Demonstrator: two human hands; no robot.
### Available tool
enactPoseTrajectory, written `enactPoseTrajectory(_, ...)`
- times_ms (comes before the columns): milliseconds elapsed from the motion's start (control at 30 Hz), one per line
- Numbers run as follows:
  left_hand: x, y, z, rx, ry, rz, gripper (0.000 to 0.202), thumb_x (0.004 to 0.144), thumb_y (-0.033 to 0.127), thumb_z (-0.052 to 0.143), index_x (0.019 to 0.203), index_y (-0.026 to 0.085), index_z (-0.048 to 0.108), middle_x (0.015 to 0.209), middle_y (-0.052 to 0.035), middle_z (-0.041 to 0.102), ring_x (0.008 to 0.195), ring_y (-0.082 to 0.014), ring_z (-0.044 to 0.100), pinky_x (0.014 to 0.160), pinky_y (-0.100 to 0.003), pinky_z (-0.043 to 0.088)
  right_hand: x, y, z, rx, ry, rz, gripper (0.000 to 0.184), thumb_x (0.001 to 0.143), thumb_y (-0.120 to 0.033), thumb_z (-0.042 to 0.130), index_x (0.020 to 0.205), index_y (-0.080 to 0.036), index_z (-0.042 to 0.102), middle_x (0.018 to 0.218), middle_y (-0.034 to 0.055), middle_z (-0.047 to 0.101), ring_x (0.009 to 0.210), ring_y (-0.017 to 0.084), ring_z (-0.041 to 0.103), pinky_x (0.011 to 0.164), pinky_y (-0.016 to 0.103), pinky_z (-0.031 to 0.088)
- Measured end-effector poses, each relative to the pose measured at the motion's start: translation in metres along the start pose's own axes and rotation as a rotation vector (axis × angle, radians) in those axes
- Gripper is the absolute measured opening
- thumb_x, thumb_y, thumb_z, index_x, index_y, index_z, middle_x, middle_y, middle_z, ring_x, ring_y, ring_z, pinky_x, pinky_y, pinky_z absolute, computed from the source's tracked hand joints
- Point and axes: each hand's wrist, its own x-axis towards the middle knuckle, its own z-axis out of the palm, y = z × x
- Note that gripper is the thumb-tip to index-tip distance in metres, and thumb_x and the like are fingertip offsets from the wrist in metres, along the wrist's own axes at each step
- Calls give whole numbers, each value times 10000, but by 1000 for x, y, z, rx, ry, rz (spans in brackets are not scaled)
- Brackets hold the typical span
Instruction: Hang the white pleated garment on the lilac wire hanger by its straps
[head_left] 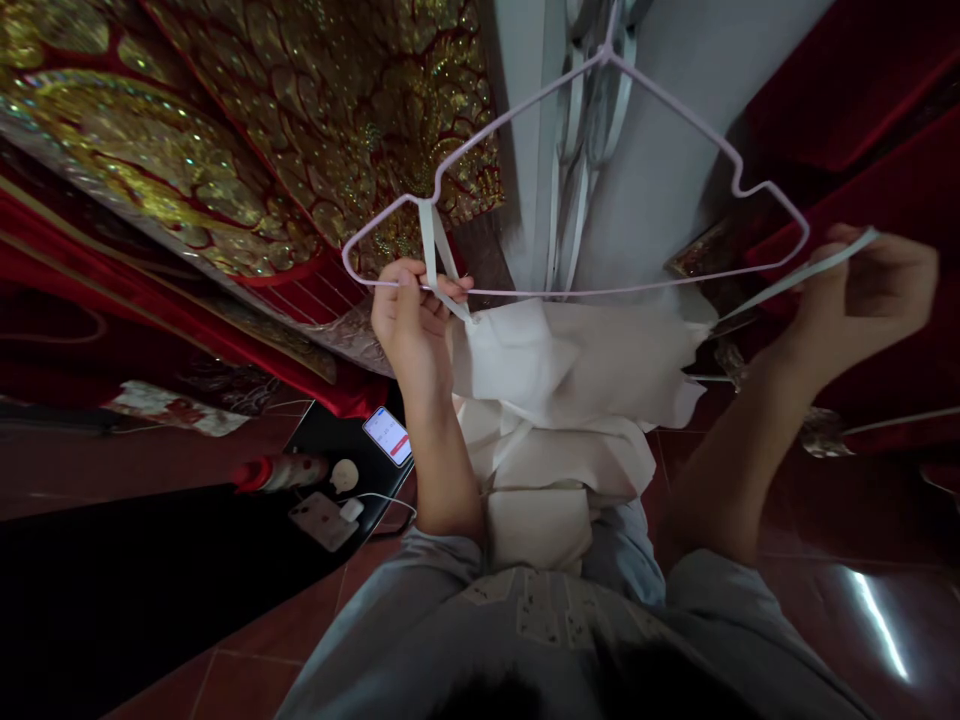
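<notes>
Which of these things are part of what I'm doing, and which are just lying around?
In hand: hanger, white garment, strap, held by left hand and right hand.
Lying about: phone, power strip, gold-embroidered red cloth.

This is looking like a clothing or costume storeroom; whether in a home or a shop is not showing. Red velvet garments with gold sequinned embroidery (247,130) are hanging across the upper left of the frame. More dark red cloth (862,120) is hanging at the upper right. A white cloth garment (577,370) is dangling beneath a pale wire clothes hanger (570,293) at the centre. Reddish floor tiles (247,680) are showing at the lower left.
</notes>
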Motion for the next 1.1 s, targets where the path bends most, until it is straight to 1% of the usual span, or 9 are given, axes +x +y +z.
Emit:
enactPoseTrajectory(167, -2, -9, -1, -38, -17, 0, 291, 1074, 475, 752, 953, 247, 619, 712, 26, 693, 758, -185, 796, 838, -312, 657, 18, 3, -2, -96, 60, -74, 272, 984, -477, 783, 1143, -259, 752, 1148, 75, 735, 1095, 271, 743, 831, 429, 651)
enactPoseTrajectory(433, -4, -11, -1, -83, -42, 30, 272, 1037, 451, 788, 973, 239, 629, 735, 15, 703, 778, -194, 800, 794, -301, 634, 4, 8, -16, -212, 319, -544, 293, 959, -404, 791, 1229, -295, 819, 1091, 100, 708, 1153, 332, 691, 988, 520, 587)
enactPoseTrajectory(533, -3, -12, 2, 10, 22, -14, 302, 1072, 516, 727, 974, 254, 615, 730, 14, 685, 785, -198, 783, 808, -308, 627, -27, -2, 2, -176, 10, -422, 252, 990, -351, 736, 1235, -341, 791, 1149, 87, 726, 943, 250, 673, 813, 450, 612)
enactPoseTrajectory(633, -6, -15, 0, 71, 43, -22, 307, 1064, 534, 730, 983, 250, 644, 817, -11, 734, 872, -204, 784, 866, -315, 619, -57, -2, 27, -145, -379, -154, 498, 959, -367, 759, 1451, -372, 676, 1419, 92, 666, 749, 153, 603, 701, 413, 623)
enactPoseTrajectory(733, -16, -9, -13, 190, -69, 16, 324, 1008, 548, 808, 998, 229, 748, 1003, -51, 797, 973, -205, 759, 913, -307, 595, -74, 9, 47, -130, -290, -72, 514, 965, -397, 746, 1470, -377, 652, 1435, 87, 635, 703, 127, 545, 709, 407, 633)
enactPoseTrajectory(867, -29, 25, -24, 467, -384, -96, 390, 958, 611, 864, 923, 223, 842, 906, -59, 766, 851, -206, 674, 728, -271, 544, -76, 20, 60, -77, -177, -82, 408, 1002, -424, 711, 1406, -379, 686, 1368, 74, 651, 685, 118, 519, 694, 381, 614)
enactPoseTrajectory(933, -26, 47, -21, 428, -424, -67, 361, 1003, 568, 837, 954, 212, 866, 916, -71, 769, 771, -178, 613, 645, -257, 503, -74, 21, 62, -57, -181, -78, 407, 1005, -412, 706, 1410, -377, 684, 1375, 81, 643, 716, 127, 550, 687, 376, 609)
enactPoseTrajectory(1033, -3, 63, -12, 118, -259, -9, 356, 1110, 525, 700, 1116, 212, 870, 1047, -59, 777, 593, -115, 433, 472, -267, 358, -73, 20, 62, -34, -191, -90, 399, 1003, -393, 708, 1401, -376, 692, 1349, 82, 643, 762, 144, 592, 676, 374, 603)
enactPoseTrajectory(1100, 17, 58, -13, 2, -49, -25, 342, 1203, 422, 537, 1134, 252, 825, 1063, -34, 782, 694, -117, 571, 529, -258, 401, -74, 19, 61, -37, -194, -89, 401, 1001, -398, 710, 1401, -374, 696, 1346, 85, 650, 778, 154, 606, 672, 377, 604)
